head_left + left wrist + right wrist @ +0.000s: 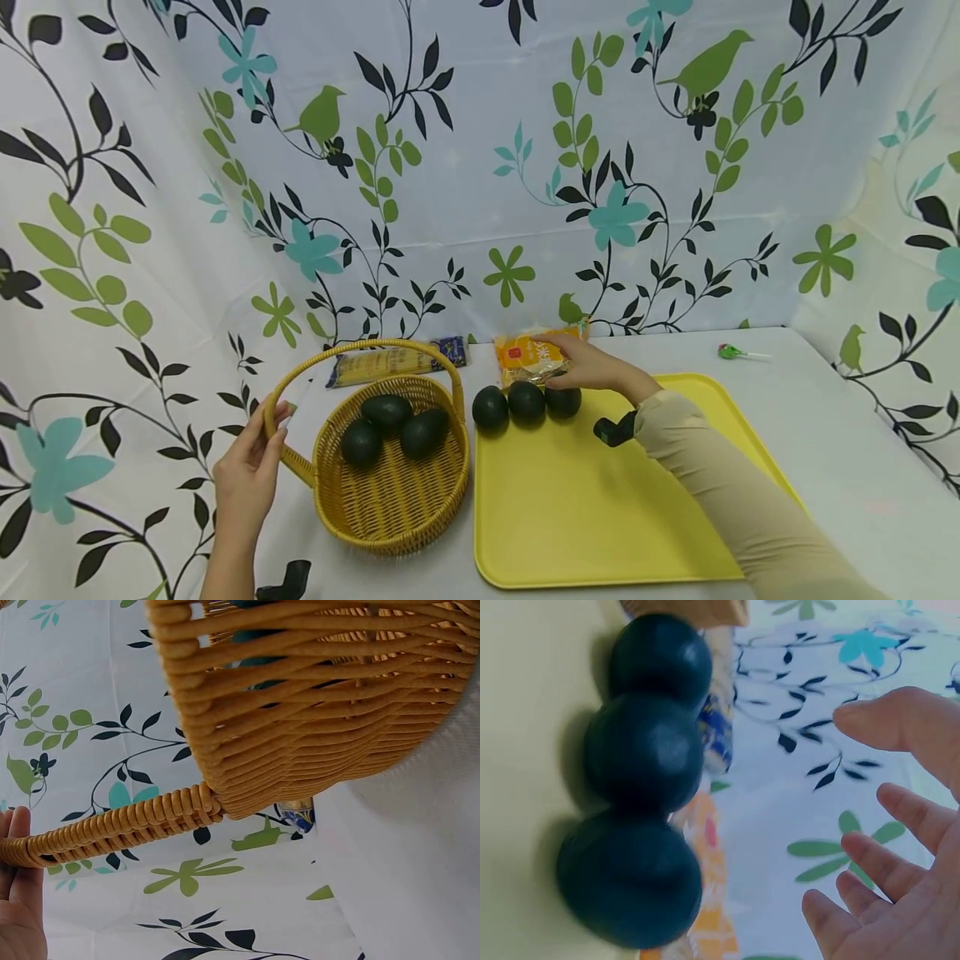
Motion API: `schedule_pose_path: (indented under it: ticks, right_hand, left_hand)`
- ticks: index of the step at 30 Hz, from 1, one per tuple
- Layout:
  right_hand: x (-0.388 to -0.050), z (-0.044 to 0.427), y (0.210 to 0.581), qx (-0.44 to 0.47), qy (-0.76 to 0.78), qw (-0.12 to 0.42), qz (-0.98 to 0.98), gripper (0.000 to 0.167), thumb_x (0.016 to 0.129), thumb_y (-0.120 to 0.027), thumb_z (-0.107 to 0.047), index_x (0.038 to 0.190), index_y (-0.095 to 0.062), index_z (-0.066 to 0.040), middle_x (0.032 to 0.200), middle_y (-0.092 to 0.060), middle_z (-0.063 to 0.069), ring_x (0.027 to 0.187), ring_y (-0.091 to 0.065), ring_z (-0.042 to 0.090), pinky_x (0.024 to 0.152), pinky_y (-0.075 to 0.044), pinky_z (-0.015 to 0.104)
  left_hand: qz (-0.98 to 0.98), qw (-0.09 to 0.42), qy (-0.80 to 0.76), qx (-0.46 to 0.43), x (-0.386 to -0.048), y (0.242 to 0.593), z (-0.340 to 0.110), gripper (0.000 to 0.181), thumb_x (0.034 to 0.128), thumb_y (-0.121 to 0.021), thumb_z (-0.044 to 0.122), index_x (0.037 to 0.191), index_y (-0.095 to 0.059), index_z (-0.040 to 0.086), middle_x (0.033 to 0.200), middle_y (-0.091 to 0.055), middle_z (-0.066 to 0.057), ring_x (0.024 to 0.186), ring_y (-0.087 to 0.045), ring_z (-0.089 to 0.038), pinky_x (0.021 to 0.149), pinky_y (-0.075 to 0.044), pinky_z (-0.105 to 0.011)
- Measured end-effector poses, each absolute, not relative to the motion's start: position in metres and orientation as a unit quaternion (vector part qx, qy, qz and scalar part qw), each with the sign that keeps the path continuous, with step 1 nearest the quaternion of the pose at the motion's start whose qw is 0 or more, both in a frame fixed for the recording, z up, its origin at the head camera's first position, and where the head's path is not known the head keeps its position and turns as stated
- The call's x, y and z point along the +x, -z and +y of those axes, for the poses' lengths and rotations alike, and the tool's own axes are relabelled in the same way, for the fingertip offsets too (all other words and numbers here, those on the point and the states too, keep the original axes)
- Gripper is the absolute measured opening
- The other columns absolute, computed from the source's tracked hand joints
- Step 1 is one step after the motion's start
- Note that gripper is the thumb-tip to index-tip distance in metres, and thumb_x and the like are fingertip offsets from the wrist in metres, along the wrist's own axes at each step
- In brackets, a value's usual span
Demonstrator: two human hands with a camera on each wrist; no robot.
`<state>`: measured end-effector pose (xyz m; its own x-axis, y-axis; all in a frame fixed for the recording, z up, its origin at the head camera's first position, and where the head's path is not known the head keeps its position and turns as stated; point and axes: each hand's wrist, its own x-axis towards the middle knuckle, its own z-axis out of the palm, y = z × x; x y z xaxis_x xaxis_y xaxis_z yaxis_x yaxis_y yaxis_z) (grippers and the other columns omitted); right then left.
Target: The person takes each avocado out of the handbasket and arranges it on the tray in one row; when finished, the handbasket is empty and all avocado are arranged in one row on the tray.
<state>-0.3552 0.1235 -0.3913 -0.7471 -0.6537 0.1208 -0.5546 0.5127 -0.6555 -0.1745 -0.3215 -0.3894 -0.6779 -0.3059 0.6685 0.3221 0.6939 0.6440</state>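
On the left, my left hand (247, 467) grips the handle (279, 392) of a yellow wicker basket (352, 533), and the handle also shows against the fingers (30, 877) in the left wrist view. Three dark green avocados (386, 413) lie inside the basket. Three more avocados (527, 403) sit in a row along the far left edge of a yellow tray (600, 517). My right hand (600, 367) hovers over the rightmost of them, partly covering it and an orange packet. In the right wrist view, its fingers (889, 862) are spread, with nothing held.
An orange food packet (517, 357) lies behind the tray. Left of it, behind the basket, is a yellow pack of noodles (390, 363) with a blue end. A wrapped lollipop (729, 352) lies at the back right. A patterned cloth (465, 167) hangs behind the white table.
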Motion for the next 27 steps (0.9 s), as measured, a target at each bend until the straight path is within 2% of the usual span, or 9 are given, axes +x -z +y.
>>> schedule_pose_path:
  ticks: [7, 12, 15, 19, 24, 27]
  right_hand:
    - [-0.341, 0.091, 0.368, -0.379, 0.352, 0.051, 0.854, 0.074, 0.084, -0.067, -0.029, 0.148, -0.031, -0.021, 0.155, -0.027, 0.009, 0.145, -0.018, 0.034, 0.115, -0.023, 0.062]
    - [-0.328, 0.068, 0.35, -0.407, 0.365, 0.052, 0.836, 0.075, 0.083, -0.068, -0.027, 0.148, -0.03, -0.025, 0.156, -0.024, 0.004, 0.145, -0.02, 0.029, 0.114, -0.028, 0.06]
    - [-0.318, 0.054, 0.339, -0.438, 0.366, 0.04, 0.82, 0.075, 0.084, -0.069, -0.026, 0.148, -0.03, -0.024, 0.156, -0.023, 0.004, 0.146, -0.019, 0.028, 0.114, -0.028, 0.06]
    - [-0.304, 0.037, 0.325, -0.491, 0.354, 0.003, 0.796, 0.074, 0.084, -0.07, -0.022, 0.147, -0.032, -0.018, 0.155, -0.025, 0.006, 0.146, -0.017, 0.027, 0.116, -0.026, 0.058]
    - [-0.285, 0.017, 0.308, -0.542, 0.341, -0.042, 0.766, 0.077, 0.081, -0.072, -0.019, 0.146, -0.033, -0.014, 0.155, -0.025, 0.007, 0.144, -0.024, 0.025, 0.113, -0.036, 0.05]
    - [-0.276, 0.005, 0.302, -0.569, 0.339, -0.054, 0.747, 0.077, 0.081, -0.072, -0.019, 0.146, -0.033, -0.013, 0.155, -0.023, 0.008, 0.143, -0.024, 0.023, 0.113, -0.038, 0.046]
  left_hand:
    - [-0.833, 0.393, 0.389, 0.008, -0.173, 0.389, -0.322, 0.053, 0.0888, -0.061, 0.001, 0.136, -0.051, 0.023, 0.12, -0.064, 0.006, 0.106, -0.052, 0.019, 0.085, -0.044, 0.002]
    - [-0.831, 0.394, 0.393, 0.005, -0.173, 0.389, -0.323, 0.054, 0.0882, -0.061, -0.001, 0.136, -0.052, 0.022, 0.118, -0.062, 0.016, 0.105, -0.052, 0.019, 0.085, -0.044, 0.002]
    - [-0.829, 0.394, 0.396, 0.001, -0.173, 0.39, -0.323, 0.054, 0.0881, -0.061, -0.002, 0.135, -0.052, 0.022, 0.118, -0.062, 0.017, 0.106, -0.053, 0.019, 0.085, -0.044, 0.002]
    - [-0.833, 0.389, 0.394, 0.006, -0.173, 0.39, -0.323, 0.054, 0.0887, -0.061, 0.0, 0.136, -0.051, 0.023, 0.12, -0.063, 0.01, 0.105, -0.052, 0.02, 0.085, -0.044, 0.002]
    - [-0.837, 0.383, 0.39, 0.016, -0.172, 0.39, -0.322, 0.054, 0.0895, -0.06, 0.001, 0.137, -0.05, 0.024, 0.121, -0.065, -0.005, 0.104, -0.052, 0.021, 0.085, -0.044, 0.002]
    - [-0.838, 0.381, 0.389, 0.018, -0.172, 0.39, -0.322, 0.054, 0.0894, -0.06, 0.001, 0.137, -0.05, 0.024, 0.122, -0.064, -0.011, 0.104, -0.051, 0.021, 0.085, -0.044, 0.002]
